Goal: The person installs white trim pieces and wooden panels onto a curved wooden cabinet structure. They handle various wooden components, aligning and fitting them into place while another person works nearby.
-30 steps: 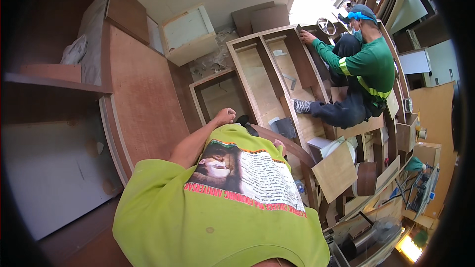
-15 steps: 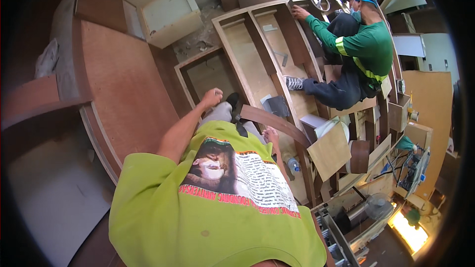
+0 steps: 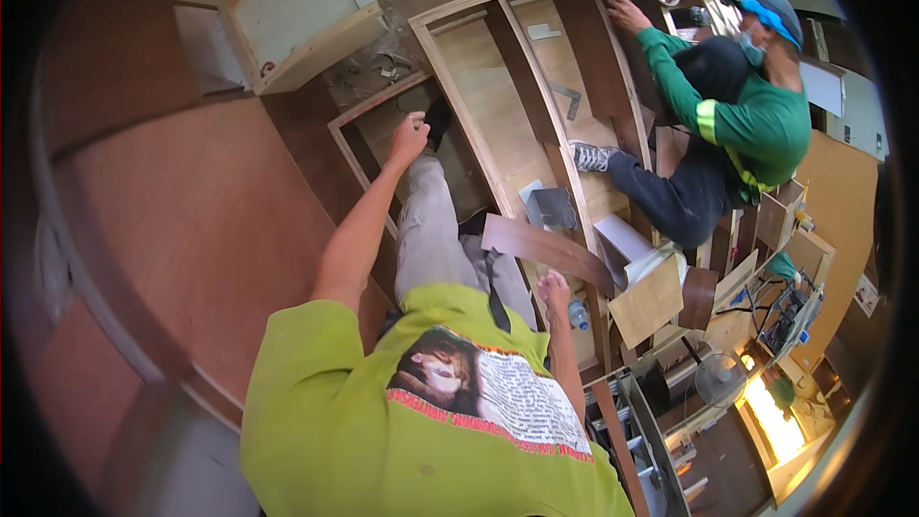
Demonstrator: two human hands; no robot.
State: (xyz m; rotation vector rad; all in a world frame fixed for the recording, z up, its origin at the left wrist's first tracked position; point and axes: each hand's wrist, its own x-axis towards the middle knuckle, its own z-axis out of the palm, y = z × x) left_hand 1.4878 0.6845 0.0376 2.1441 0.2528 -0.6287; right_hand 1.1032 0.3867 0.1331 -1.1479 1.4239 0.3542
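My left hand (image 3: 409, 137) grips the top rail of the small wooden frame (image 3: 375, 110) at eleven o'clock, fingers curled over it, while my right hand (image 3: 552, 289) rests spread beneath the curved plywood strip (image 3: 546, 247); I should brace steadily before shifting weight.

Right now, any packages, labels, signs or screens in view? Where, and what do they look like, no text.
Printed panel: on the front of the wearer's lime-green shirt, lower centre; a dark portrait picture beside a white block of small print, red lettering band beneath.
Plastic bottle: just right of the right hand, by the cabinet frame; small, clear, blue cap.
Wall notice: far right edge; small pale sheet, too blurred to detail.
No screens visible.
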